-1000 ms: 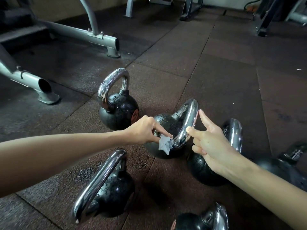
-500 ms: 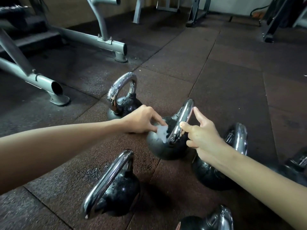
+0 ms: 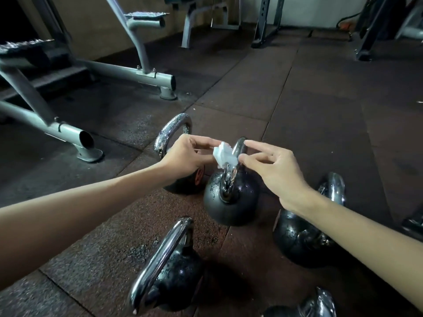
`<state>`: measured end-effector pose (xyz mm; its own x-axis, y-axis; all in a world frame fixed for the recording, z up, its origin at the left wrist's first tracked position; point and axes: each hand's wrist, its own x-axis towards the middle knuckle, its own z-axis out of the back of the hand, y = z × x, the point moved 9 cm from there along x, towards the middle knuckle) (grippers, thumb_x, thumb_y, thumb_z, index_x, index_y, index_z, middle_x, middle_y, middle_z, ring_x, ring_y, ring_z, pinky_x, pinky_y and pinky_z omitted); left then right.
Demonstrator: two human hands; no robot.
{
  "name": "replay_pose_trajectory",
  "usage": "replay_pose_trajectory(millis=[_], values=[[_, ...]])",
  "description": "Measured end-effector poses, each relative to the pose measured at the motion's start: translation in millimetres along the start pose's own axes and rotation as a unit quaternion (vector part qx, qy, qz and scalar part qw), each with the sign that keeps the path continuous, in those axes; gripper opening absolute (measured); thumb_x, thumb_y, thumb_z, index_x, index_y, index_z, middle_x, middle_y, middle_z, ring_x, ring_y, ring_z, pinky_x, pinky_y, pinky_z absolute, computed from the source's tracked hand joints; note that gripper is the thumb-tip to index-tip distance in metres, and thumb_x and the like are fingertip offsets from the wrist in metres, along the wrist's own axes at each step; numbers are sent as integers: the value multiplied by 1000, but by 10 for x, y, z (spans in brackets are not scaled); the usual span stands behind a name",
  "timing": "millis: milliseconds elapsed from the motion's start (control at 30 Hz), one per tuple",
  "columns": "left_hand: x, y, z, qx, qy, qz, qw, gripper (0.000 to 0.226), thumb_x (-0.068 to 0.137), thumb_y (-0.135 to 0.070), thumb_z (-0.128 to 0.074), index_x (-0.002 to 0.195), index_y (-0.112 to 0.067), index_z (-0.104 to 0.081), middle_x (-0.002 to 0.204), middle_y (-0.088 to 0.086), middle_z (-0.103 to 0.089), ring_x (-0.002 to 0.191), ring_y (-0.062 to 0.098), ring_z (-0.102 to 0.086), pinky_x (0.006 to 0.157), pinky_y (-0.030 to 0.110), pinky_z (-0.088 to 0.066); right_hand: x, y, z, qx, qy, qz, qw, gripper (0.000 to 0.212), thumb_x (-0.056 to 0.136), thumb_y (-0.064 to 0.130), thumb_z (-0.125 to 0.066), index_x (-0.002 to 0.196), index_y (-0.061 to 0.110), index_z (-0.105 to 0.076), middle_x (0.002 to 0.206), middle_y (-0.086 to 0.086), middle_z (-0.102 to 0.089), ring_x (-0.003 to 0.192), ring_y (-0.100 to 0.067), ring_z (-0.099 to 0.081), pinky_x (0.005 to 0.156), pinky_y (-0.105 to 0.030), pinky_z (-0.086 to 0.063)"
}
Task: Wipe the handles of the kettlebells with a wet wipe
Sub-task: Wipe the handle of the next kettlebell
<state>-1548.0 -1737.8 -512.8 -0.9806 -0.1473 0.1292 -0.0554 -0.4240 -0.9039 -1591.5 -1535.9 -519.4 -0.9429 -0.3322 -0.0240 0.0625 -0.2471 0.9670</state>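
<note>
Several black kettlebells with chrome handles stand on the rubber floor. The middle kettlebell (image 3: 231, 202) stands upright, its handle (image 3: 238, 149) rising between my hands. My left hand (image 3: 185, 156) pinches a crumpled white wet wipe (image 3: 223, 155) against the left side of that handle near its top. My right hand (image 3: 272, 168) touches the handle's right side with thumb and fingertips, its other fingers spread. Behind my left hand stands another kettlebell (image 3: 171, 133) with a wet, speckled handle. One more kettlebell (image 3: 169, 271) is near the front left and another (image 3: 304, 239) under my right forearm.
Grey tubular feet of a gym machine (image 3: 84, 143) lie on the floor at the left, with another foot (image 3: 160, 81) further back. Benches and rack legs (image 3: 267, 26) stand at the far end. A further kettlebell (image 3: 315, 303) shows at the bottom edge.
The middle kettlebell went from tilted to upright. My left hand slid the wipe up from the lower handle to near its top. My right hand rose with the handle, and the view lifted.
</note>
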Motion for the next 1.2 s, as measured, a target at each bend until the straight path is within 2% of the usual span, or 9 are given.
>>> replay_pose_trajectory(millis=[133, 200, 267, 433, 600, 700, 800, 1000, 1200], values=[[102, -303, -164, 15, -1, -59, 998, 24, 82, -20, -87, 103, -30, -83, 94, -6, -77, 76, 29, -64, 77, 48, -54, -91, 201, -26, 93, 105, 10, 990, 45, 88, 18, -80, 130, 31, -69, 74, 14, -70, 51, 1, -55, 40, -6, -35], [108, -406, -200, 18, 1, -72, 997, 22, 81, -23, -87, 101, -32, -83, 85, -8, -77, 66, 30, -62, 66, 43, -53, -83, 193, 23, 92, 104, 16, 990, 47, 87, 13, -81, 130, 27, -70, 73, 14, -72, 53, 3, -59, 42, -5, -37], [89, -498, -243, 18, 8, -89, 996, 21, 81, -20, -87, 100, -26, -83, 78, -4, -77, 52, 6, -51, 53, 23, -41, -74, 151, 47, 113, 95, 6, 989, 42, 85, 8, -81, 126, 19, -74, 72, 9, -71, 48, 2, -56, 40, -5, -37], [93, -645, -324, 14, 119, -79, 990, 38, 82, -6, -84, 118, -14, -76, 104, -2, -80, 89, 19, -76, 81, 26, -60, 11, -157, 40, 162, 64, -61, 983, 24, 79, 13, -86, 100, 22, -82, 90, -6, -76, 52, 3, -53, 39, -12, -26], [253, -563, -266, 191, 92, -96, 973, 43, 76, -41, -90, 116, -46, -75, 106, -18, -74, 55, 2, -46, 59, 18, -41, 159, -302, 310, 126, -34, -33, 991, 26, 79, 16, -88, 102, 25, -81, 80, 11, -79, 68, 10, -67, 55, -5, -43], [380, -408, -349, 276, 89, -74, 954, 55, 66, -62, -87, 118, -53, -71, 136, -19, -59, 81, -12, -57, 78, 17, -46, 300, -481, 438, 109, -99, -44, 988, 30, 75, 22, -91, 103, 26, -82, 86, 13, -79, 93, 0, -72, 79, -15, -47], [455, -261, -387, 318, 107, -28, 941, 66, 62, -70, -86, 124, -57, -66, 139, -15, -59, 121, 3, -57, 96, 23, -41, 458, -599, 480, 66, -129, -70, 987, 35, 76, 26, -92, 109, 27, -80, 87, 17, -76, 92, 0, -67, 75, -15, -45], [429, -120, -389, 262, 91, 12, 961, 62, 72, -49, -88, 129, -56, -63, 120, -15, -72, 81, -20, -57, 58, -2, -40, 804, -744, 453, -26, -163, -82, 983, 33, 75, 30, -91, 107, 29, -81, 82, 18, -72, 99, -11, -68, 75, -23, -47], [434, -20, -320, 258, 70, 26, 963, 59, 69, -49, -88, 123, -61, -65, 109, -20, -73, 91, -13, -64, 75, 5, -49, 900, -997, 176, -1, -154, -95, 984, 37, 72, 30, -93, 106, 26, -81, 86, 12, -74, 86, -5, -68, 73, -18, -49]])
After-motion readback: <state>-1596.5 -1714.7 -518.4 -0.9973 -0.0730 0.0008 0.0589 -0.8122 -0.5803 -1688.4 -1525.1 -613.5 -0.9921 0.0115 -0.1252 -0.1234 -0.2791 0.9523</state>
